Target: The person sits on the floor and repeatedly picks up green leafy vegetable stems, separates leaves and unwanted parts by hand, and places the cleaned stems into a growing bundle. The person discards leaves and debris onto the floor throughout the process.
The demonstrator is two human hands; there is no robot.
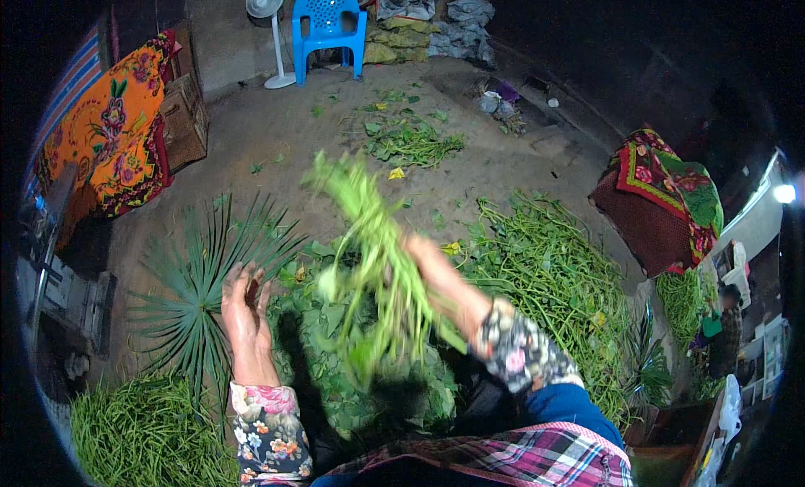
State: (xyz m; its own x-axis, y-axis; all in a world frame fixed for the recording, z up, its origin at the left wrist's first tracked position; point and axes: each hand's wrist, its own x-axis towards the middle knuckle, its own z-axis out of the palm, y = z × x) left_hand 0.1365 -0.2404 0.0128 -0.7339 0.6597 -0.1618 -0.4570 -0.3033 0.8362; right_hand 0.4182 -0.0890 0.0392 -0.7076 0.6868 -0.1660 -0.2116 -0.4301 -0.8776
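A bundle of leafy green stems, blurred by motion, is gripped in my right hand. It hangs over a heap of loose green leaves in front of me. My left hand is raised with its fingers apart and nothing in it. Just beside that hand a fan-shaped palm leaf is spread. Past my right forearm lies a big pile of green stems and leaves. At the lower left there is a pile of thin green stalks.
A smaller clump of stems lies farther out on the ground. Behind it stand a blue plastic chair, a white pedestal fan and stacked sacks. Cloth-draped objects flank both sides. A person is at the far right.
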